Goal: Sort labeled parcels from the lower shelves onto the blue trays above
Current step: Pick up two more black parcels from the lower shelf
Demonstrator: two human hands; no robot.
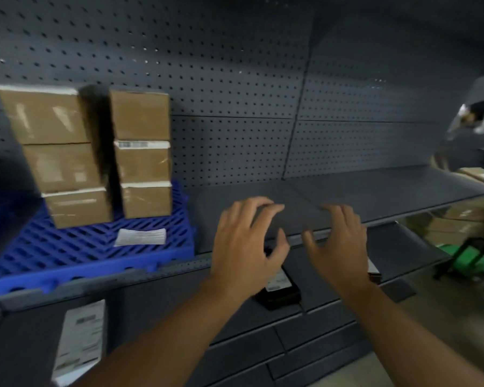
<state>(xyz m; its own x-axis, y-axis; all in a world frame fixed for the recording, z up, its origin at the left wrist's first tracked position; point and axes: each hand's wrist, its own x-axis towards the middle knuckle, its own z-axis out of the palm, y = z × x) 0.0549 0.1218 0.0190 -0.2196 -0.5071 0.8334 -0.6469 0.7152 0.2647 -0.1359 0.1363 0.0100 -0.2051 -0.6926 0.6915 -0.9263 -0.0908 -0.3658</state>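
A blue lattice tray (pixel 76 255) lies on the upper shelf at the left. On it stand two stacks of three brown labeled parcels, the left stack (pixel 58 155) and the right stack (pixel 143 153), with a loose white label (pixel 141 236) in front. My left hand (pixel 246 247) and my right hand (pixel 338 247) hover side by side, fingers spread, holding nothing, over the shelf's front edge. Below them a black parcel with a white label (pixel 280 289) lies on the lower shelf, partly hidden by my left hand. A white-labeled parcel (pixel 81 339) rests at the lower left.
The bare grey upper shelf (pixel 375 191) runs right from the tray, backed by a pegboard wall (pixel 235 79). More brown boxes (pixel 470 219) and a green cart (pixel 470 255) sit at the far right. Grey lower shelves (pixel 333 322) step out toward me.
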